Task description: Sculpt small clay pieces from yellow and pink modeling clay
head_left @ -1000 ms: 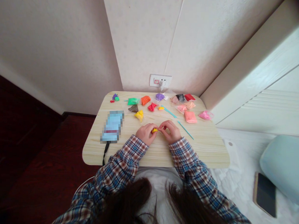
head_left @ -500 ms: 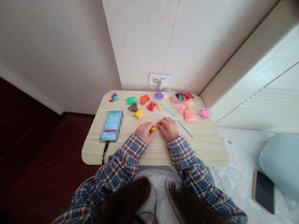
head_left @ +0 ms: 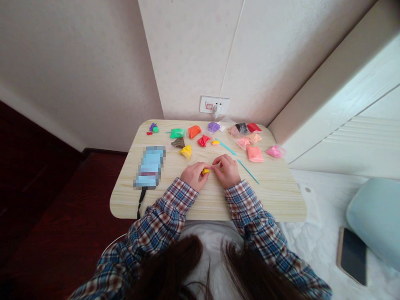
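Note:
Between the thumb and fingers of my left hand (head_left: 193, 175) is a small piece of yellow modelling clay (head_left: 205, 171). My right hand (head_left: 227, 171) is close beside it, its thumb and forefinger pinched together near the clay; whether a tiny bit sits between those fingertips I cannot make out. Beyond the hands lie a yellow clay packet (head_left: 186, 152), a red clay packet (head_left: 203, 140) and a small yellow-orange clay piece (head_left: 215, 142). Two blue modelling tools, a broader one (head_left: 227, 147) and a thin one (head_left: 248, 171), lie past my right hand.
Several more clay packets, among them green (head_left: 177, 133), orange (head_left: 194, 131), purple (head_left: 213, 127) and salmon (head_left: 255, 154), line the table's back. Small purple clay balls (head_left: 153, 126) are at the back left corner. A phone (head_left: 150, 167) with a black strap lies at left.
My right hand's fingers have drawn very slightly away from the yellow clay. The left hand keeps its hold, and the whole view has shifted a little.

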The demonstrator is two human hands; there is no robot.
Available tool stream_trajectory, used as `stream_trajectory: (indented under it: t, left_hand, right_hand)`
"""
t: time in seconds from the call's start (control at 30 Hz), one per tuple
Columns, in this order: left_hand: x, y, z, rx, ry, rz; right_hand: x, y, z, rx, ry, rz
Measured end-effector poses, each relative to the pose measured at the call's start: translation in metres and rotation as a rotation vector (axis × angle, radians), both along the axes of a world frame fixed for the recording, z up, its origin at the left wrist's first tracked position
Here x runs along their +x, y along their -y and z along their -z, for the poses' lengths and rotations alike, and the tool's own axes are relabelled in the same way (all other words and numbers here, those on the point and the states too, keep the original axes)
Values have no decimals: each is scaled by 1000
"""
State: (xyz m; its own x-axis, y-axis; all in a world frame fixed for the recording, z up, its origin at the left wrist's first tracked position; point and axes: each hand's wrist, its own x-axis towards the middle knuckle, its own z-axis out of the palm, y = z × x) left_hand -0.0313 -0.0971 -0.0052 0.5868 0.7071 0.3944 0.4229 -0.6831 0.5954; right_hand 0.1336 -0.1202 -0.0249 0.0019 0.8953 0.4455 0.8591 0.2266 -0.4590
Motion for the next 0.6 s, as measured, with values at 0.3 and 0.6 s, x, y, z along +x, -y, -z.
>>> stream_trajectory:
  t: [0.3, 0.6]
  left_hand:
    - [1, 0, 2, 3, -3, 1]
    - [0, -1, 3, 9, 1, 8]
  right_hand:
    - [0, 0, -1, 14, -28, 1]
    - [2, -1, 3, 4, -28, 5]
